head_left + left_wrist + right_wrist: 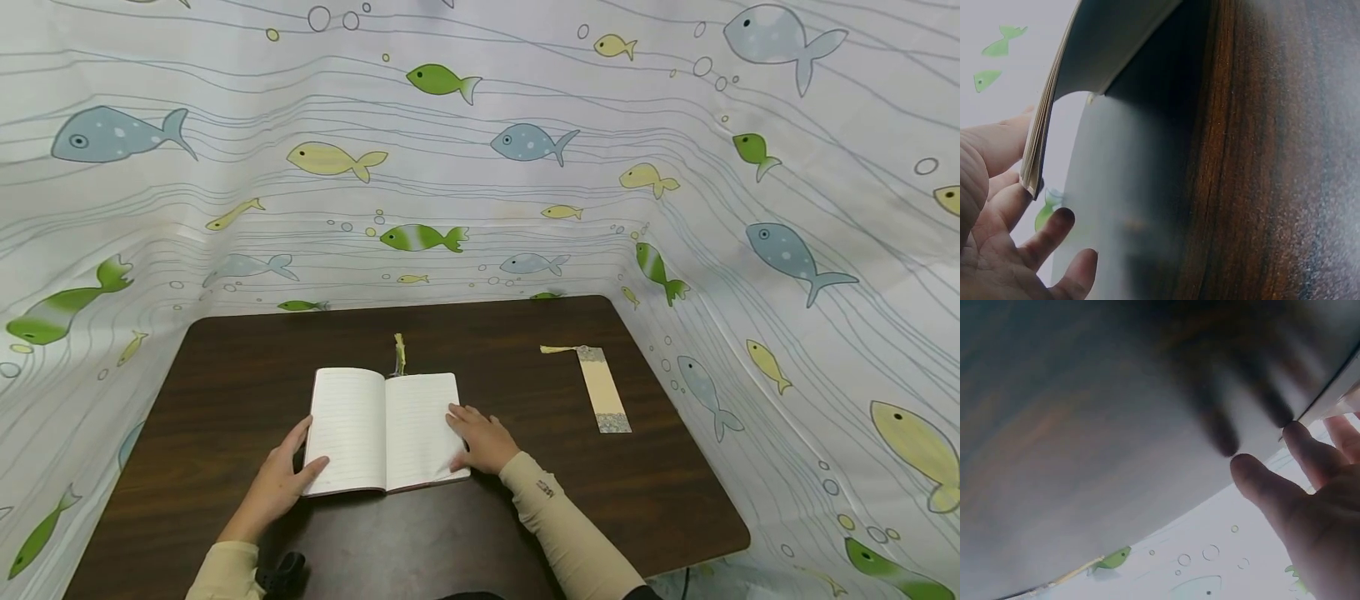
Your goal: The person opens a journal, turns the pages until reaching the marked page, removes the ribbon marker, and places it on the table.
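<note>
An open notebook with blank lined pages lies in front of me on the dark wooden table. My left hand holds its left edge, thumb over the lower page and fingers below the cover. The left wrist view shows the page stack raised off the table between thumb and fingers. At the right edge rests my right hand, thumb at the lower page corner, fingers extended along the side. In the right wrist view, fingertips touch or nearly touch the dark tabletop. A yellow tassel sticks out above the notebook's spine.
A cream bookmark with patterned ends and a yellow tassel lies on the table at the right. A fish-patterned curtain surrounds the table's back and sides. Something black sits by my left wrist.
</note>
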The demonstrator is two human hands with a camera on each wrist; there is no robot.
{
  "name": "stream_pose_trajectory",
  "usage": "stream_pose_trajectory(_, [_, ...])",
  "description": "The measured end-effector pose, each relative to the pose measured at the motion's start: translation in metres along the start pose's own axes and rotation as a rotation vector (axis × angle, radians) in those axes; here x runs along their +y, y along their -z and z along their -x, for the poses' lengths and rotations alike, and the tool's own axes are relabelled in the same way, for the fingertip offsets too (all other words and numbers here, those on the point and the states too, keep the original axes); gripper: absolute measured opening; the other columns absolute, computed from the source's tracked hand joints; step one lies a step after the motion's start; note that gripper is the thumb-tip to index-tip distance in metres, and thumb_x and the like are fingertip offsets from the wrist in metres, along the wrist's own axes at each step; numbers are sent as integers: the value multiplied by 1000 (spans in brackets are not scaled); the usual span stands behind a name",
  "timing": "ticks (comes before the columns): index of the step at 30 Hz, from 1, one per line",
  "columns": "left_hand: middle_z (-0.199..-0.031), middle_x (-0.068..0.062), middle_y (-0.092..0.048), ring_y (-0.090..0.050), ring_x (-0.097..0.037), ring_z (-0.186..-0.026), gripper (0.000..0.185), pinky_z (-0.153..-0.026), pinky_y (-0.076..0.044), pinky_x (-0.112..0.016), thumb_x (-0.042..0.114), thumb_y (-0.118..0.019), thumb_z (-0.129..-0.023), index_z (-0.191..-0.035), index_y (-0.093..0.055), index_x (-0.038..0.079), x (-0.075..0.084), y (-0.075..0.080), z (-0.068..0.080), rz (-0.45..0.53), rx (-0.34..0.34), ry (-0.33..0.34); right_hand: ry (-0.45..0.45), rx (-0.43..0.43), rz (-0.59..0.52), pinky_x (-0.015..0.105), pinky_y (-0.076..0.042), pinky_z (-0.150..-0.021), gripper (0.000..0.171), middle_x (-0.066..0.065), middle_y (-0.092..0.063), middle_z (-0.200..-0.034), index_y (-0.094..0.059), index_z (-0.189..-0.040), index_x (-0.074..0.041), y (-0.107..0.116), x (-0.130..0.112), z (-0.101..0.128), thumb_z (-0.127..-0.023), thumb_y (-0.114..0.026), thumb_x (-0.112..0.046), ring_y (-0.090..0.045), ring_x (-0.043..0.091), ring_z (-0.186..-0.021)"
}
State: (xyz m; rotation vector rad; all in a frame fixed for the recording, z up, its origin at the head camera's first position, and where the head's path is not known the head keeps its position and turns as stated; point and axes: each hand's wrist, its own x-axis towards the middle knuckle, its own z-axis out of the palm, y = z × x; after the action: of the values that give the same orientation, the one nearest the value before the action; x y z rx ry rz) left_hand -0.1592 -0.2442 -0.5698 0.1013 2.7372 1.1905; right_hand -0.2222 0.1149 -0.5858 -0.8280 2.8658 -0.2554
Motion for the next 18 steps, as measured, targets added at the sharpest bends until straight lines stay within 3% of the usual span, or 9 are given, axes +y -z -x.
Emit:
stream_pose_trajectory(5, [-155,-39,-28,-24,-60,-141,87,-106,-25,-75,41,-62,-101,-161,-14,1,-1,-1,0,0,3,5,-3,83,28,57,-46,-103,87,6,-43,-158,-53,-149,-12,-2,-3,0,-77,-83,-51,-45,27,-142])
stream_pose_trajectory(10, [-155,-39,-28,-25,-59,-141,86,-106,-25,-75,40,-63,-101,-161,-15,0,-2,-1,0,9,10,-4,-18,143,40,59,-46,-103,102,15,-38,-159,-41,-155,-9,-6,-2,-2,-74,-83,-54,-40,29,-145])
stream_pose_trajectory(14, [-154,-40,-28,-25,-59,-141,86,-105,-26,-75,39,-63,-101,-161,-15,0,-3,-1,1,11,13,-10,-20,134,-22,66,-34,-110,111,12,-32,-163,-22,-162,-8,-7,-2,-4,-78,-81,-53,-32,28,-150])
stream_pose_trajectory(18, [-154,-40,-28,-26,-60,-140,86,-105,-26,-75,40,-62,-102,-161,-15,-1,-4,-2,0,9,12,-14,11,121,-168,68,-22,-115,110,12,-29,-165,-15,-162,-5,-2,-3,-5,-84,-81,-44,-32,27,-150])
